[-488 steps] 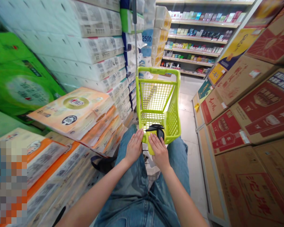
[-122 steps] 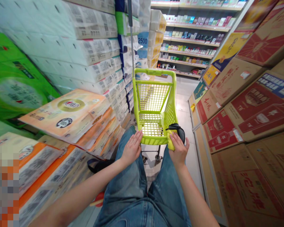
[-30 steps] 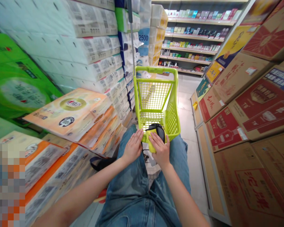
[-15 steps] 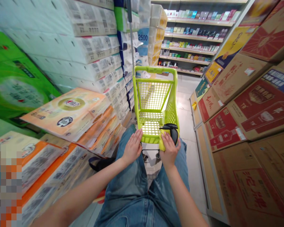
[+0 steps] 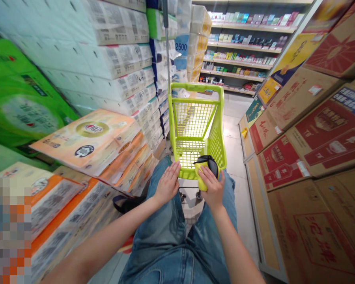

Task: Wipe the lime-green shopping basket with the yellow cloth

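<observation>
A bright green basket trolley [image 5: 197, 118] stands between my knees, tilted so that its grid inside faces me. My left hand [image 5: 167, 182] lies at the lower left corner of its rim, fingers stretched out and holding nothing. At the lower right corner my right hand [image 5: 211, 183] is closed on a yellow cloth [image 5: 201, 180]. A dark, black-edged piece [image 5: 213, 167] shows beside the cloth; I cannot tell whether it is part of the cloth or a separate thing. My palm and fingers cover some of the cloth.
Packs of tissue [image 5: 85, 130] are stacked on the left, close to my arm. Cardboard cartons [image 5: 316, 225] line the right side on a low shelf. A grey-handled pole [image 5: 167, 51] rises by the trolley's left side. Shelves of small boxes [image 5: 239, 43] stand at the far end.
My right hand and the yellow cloth have shifted slightly; more yellow now shows around the dark piece. My left hand stays at the rim, and the whole view has moved a little to the right.
</observation>
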Demonstrator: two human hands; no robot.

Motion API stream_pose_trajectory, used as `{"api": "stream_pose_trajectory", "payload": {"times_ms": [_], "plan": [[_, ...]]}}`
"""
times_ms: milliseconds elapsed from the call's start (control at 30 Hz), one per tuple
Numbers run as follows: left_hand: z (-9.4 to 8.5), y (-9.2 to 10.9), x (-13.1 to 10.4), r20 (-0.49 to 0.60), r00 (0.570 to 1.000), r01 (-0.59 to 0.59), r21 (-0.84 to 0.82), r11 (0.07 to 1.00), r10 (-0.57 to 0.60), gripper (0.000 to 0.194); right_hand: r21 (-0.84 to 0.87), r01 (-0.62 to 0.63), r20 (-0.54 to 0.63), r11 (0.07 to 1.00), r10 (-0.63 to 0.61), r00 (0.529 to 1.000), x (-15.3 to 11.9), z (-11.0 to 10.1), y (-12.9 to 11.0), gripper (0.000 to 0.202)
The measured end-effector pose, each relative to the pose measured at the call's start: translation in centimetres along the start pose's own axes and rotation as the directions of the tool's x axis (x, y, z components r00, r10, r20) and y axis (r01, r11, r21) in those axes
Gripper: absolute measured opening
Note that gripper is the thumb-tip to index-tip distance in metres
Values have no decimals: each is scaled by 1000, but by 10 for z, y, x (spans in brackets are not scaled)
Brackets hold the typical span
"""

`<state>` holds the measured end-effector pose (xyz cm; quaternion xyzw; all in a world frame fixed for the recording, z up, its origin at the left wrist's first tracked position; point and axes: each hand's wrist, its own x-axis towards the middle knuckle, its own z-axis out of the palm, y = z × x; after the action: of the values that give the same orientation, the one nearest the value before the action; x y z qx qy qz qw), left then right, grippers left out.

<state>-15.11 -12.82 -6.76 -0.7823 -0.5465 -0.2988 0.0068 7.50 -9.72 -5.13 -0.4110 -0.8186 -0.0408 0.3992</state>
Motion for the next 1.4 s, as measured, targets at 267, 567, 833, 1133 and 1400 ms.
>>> {"api": "stream_pose_trajectory", "payload": {"times_ms": [267, 567, 833, 1133, 1400], "plan": [[2, 2, 1, 3, 1000, 14, -17, 1000, -14, 87, -111, -127, -141, 986, 110, 984, -12, -22, 51, 50], [7, 0, -3, -10, 1000, 15, -21, 1000, -15, 84, 81, -62, -63, 995, 68, 996, 12, 40, -57, 55], [7, 2, -1, -18, 1000, 15, -1, 1000, -15, 83, 135, 106, 93, 985, -119, 988, 10, 20, -23, 68], [11, 2, -1, -21, 1000, 19, 0, 1000, -19, 87, -65, -48, -48, 997, 45, 998, -16, -32, 74, 63], [11, 2, -2, -31, 999, 28, -6, 1000, -28, 84, -3, -82, -70, 997, 81, 994, 3, 33, -38, 61]]}}
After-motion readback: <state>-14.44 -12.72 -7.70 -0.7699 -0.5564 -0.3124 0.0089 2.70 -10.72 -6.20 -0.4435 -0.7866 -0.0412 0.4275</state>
